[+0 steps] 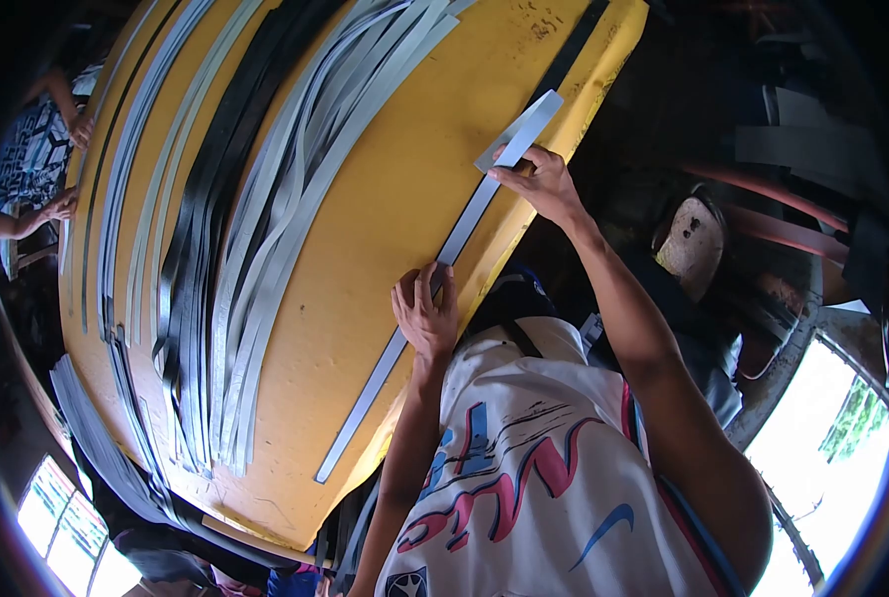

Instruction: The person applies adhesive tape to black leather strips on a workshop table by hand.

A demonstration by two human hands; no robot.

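Note:
A long pale grey strip (365, 403) lies flat along the near edge of the yellow table, over a black strip (574, 45) that shows beyond it. My left hand (426, 310) rests on the pale strip about midway, with bent fingers and thumb on either side of it. Farther up, my right hand (542, 184) pinches the same strip between thumb and fingers. Past that pinch, the strip's loose end is raised and folded back on itself. What lies under my left palm is hidden.
On the yellow table (365, 219) lie bundles of grey strips (290, 229) and black strips (200, 229). More grey strips (101, 428) hang over the lower-left edge. Another person's hands (63, 204) touch the far side. A pale, worn rounded object (690, 244) stands at right.

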